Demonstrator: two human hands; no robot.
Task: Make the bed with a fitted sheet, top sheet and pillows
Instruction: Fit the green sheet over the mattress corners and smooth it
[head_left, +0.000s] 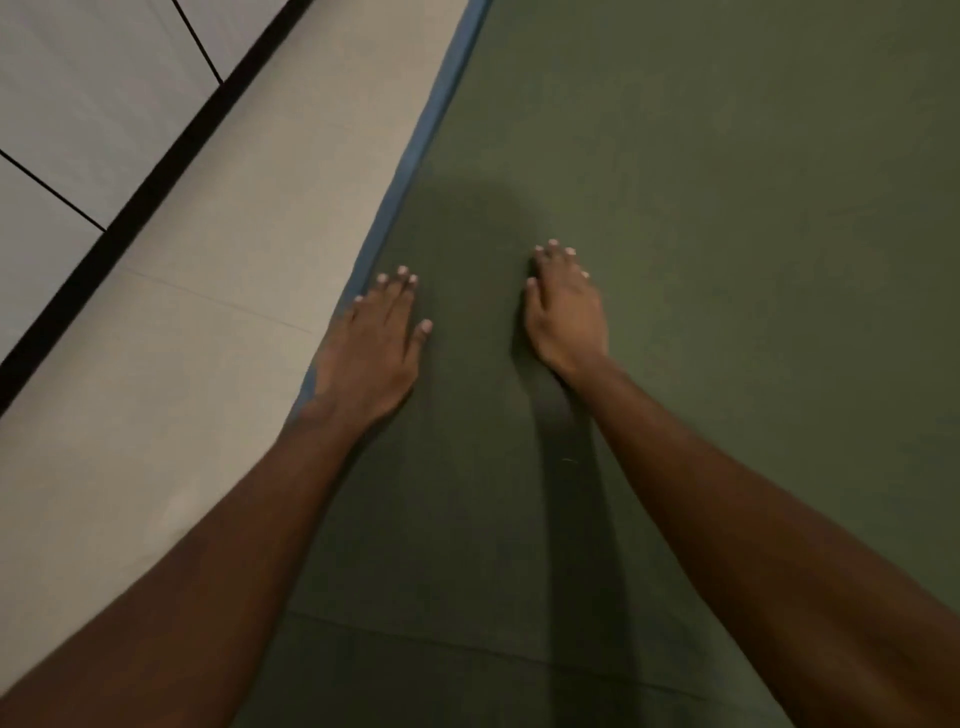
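A dark green sheet (727, 260) lies smooth across the bed and fills most of the head view. Along its left edge runs a narrow blue strip of the mattress or an under-sheet (415, 145). My left hand (371, 343) presses flat on the green sheet right at that left edge, fingers straight. A little to the right, my right hand (566, 306) also lies flat on the sheet with fingers together. Both hands hold nothing. No pillows are in view.
Beige floor tiles (234, 260) run along the bed's left side. Beyond them stands a pale tiled wall (78, 104) with a black skirting (156, 192). A faint seam crosses the sheet near the bottom of the view.
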